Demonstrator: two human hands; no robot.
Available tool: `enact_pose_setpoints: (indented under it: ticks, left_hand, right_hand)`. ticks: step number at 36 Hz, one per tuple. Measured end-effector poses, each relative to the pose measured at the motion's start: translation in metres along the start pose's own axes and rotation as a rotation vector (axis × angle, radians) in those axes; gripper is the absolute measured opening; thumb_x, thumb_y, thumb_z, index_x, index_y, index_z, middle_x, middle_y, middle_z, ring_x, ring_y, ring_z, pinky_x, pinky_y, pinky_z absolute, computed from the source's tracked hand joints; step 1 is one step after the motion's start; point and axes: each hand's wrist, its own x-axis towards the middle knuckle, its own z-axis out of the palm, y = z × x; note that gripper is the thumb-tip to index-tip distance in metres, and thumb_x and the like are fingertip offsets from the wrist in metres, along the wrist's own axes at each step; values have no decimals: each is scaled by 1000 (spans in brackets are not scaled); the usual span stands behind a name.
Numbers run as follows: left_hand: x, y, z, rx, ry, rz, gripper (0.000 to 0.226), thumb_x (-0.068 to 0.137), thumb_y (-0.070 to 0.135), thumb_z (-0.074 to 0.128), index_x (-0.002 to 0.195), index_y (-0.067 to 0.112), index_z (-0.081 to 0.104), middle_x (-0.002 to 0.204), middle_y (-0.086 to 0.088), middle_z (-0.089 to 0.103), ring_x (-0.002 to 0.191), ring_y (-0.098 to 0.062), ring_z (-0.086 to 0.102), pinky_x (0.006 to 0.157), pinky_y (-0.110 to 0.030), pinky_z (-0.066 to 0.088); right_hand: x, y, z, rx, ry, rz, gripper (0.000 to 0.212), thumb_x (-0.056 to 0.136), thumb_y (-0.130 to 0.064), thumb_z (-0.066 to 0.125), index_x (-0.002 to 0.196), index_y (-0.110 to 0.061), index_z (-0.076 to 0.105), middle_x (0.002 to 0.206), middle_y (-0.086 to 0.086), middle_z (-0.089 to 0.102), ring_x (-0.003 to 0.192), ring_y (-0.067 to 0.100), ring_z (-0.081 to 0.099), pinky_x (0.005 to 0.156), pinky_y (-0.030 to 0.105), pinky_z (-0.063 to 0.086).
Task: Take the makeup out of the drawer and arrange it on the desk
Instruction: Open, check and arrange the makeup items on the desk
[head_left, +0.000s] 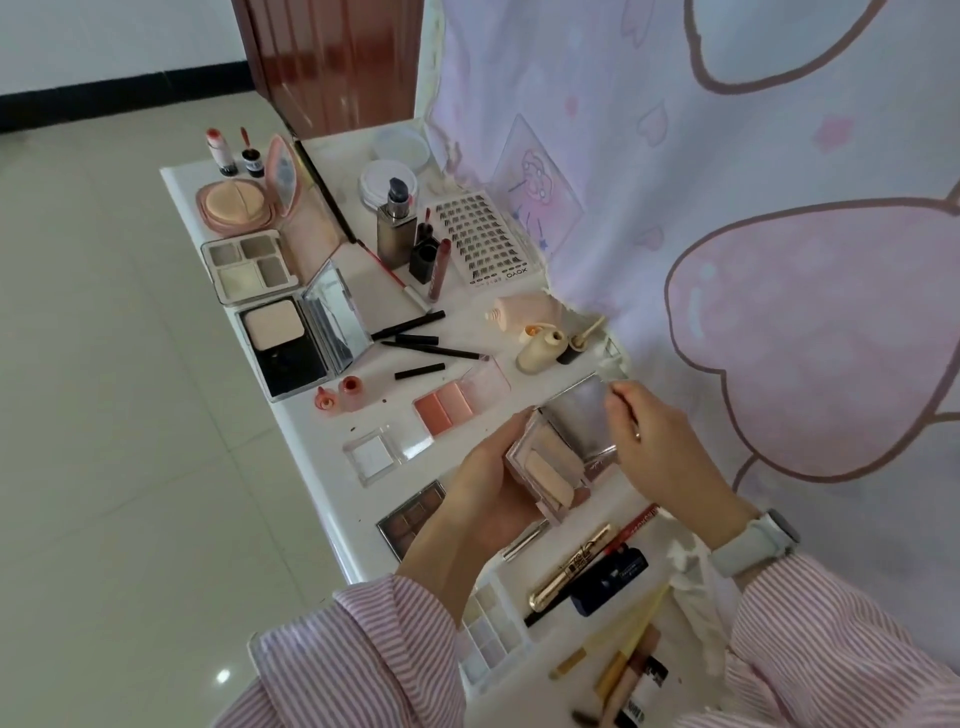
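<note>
Centre-right of frame, just below mid-height: left hand (475, 496) has fingers curled under & round the base of an open pink compact (553, 470), holding it above the white desk (311, 447). Right hand (657, 444) is at the compact's silvery lid, thumb & forefinger pinched at the lid's upper right corner; other fingers loosely bent. A grey watch (756, 540) sits on the right wrist; both sleeves are pink-striped. Rest of the makeup is already laid out on the desk, running toward upper left: a blush palette (449, 405) just left of the compact, a clear square case (376, 454) below that, a brown eyeshadow palette (410, 517) partly under the left wrist. Further up-left, a black powder compact (288, 345) w/ mirror up, a 4-pan palette (252, 265), a round cushion compact (236, 205). Black pencils (415, 340) lie loose mid-desk; lash tray (480, 236) & foundation bottle (396, 226) sit toward top centre. Bottom centre-right: the open drawer (691, 623) w/ a gold mascara tube (569, 569), a dark blue box (610, 579), a pale palette (485, 631), several pencils. Pink heart-print cloth (779, 208) fills the right side.
</note>
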Motion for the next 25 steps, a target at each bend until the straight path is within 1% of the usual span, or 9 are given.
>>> enact_pose_setpoints:
  ticks: [3, 6, 10, 12, 14, 16, 18, 21, 25]
  left_hand:
    - [8, 2, -2, -8, 117, 25, 27, 96, 27, 42, 99, 8, 61, 100, -18, 55, 89, -31, 46, 83, -46, 40]
    - [8, 3, -3, 174, 251, 165, 32, 99, 28, 36, 96, 8, 61, 91, -10, 64, 80, -23, 60, 74, -36, 52]
    - [2, -4, -6, 839, 469, 503, 33, 98, 26, 40, 126, 14, 54, 108, 8, 62, 91, -9, 60, 82, -25, 50]
    - [4, -12, -14, 1106, 549, 660, 35, 97, 22, 43, 129, 14, 51, 117, 6, 58, 99, -8, 54, 87, -24, 45]
    - [7, -19, -23, 1329, 554, 774, 33, 94, 19, 46, 125, 9, 54, 117, -5, 59, 104, -19, 55, 88, -33, 48]
    - [11, -26, -30, 1525, 571, 827, 34, 87, 20, 47, 116, 6, 61, 108, -10, 64, 98, -29, 59, 80, -41, 51]
    - [13, -30, -33, 1652, 593, 845, 37, 84, 23, 41, 108, 7, 64, 103, -9, 65, 91, -29, 61, 71, -40, 52]
    - [15, -32, -28, 1797, 577, 880, 38, 82, 26, 37, 103, 11, 65, 106, -8, 64, 93, -28, 61, 69, -37, 50]
    - [24, -34, -26, 1924, 533, 870, 24, 82, 23, 59, 103, 12, 64, 111, -9, 62, 99, -27, 59, 70, -37, 48]
  right_hand:
    - [12, 12, 1, 80, 54, 121, 18, 99, -17, 36, 91, -11, 52, 59, -3, 42, 50, 10, 39, 51, 21, 35]
    - [21, 26, 3, 115, 59, 197, 18, 99, -18, 35, 92, -12, 50, 63, -3, 42, 61, 24, 51, 66, 39, 50]
    - [33, 37, 6, 152, 60, 286, 23, 99, -20, 32, 92, -9, 50, 68, 1, 44, 75, 40, 59, 66, 42, 49]
    - [39, 39, 8, 150, 74, 305, 26, 99, -19, 32, 91, -4, 51, 70, 6, 47, 76, 42, 58, 69, 48, 50]
    - [43, 38, 11, 149, 83, 314, 28, 99, -18, 32, 91, -1, 52, 72, 9, 48, 78, 43, 56, 71, 51, 51]
    - [46, 37, 13, 143, 94, 310, 30, 99, -18, 32, 89, 1, 52, 69, 9, 47, 77, 43, 55, 69, 48, 50]
    - [48, 37, 15, 117, 89, 300, 29, 99, -20, 32, 88, 0, 51, 66, 7, 45, 75, 41, 55, 68, 43, 47]
    - [49, 37, 17, 83, 47, 280, 24, 99, -23, 32, 89, -9, 48, 68, 1, 46, 77, 36, 59, 73, 46, 49]
    - [52, 36, 20, 99, 42, 279, 26, 99, -23, 32, 97, -7, 52, 78, 8, 54, 81, 35, 60, 77, 48, 48]
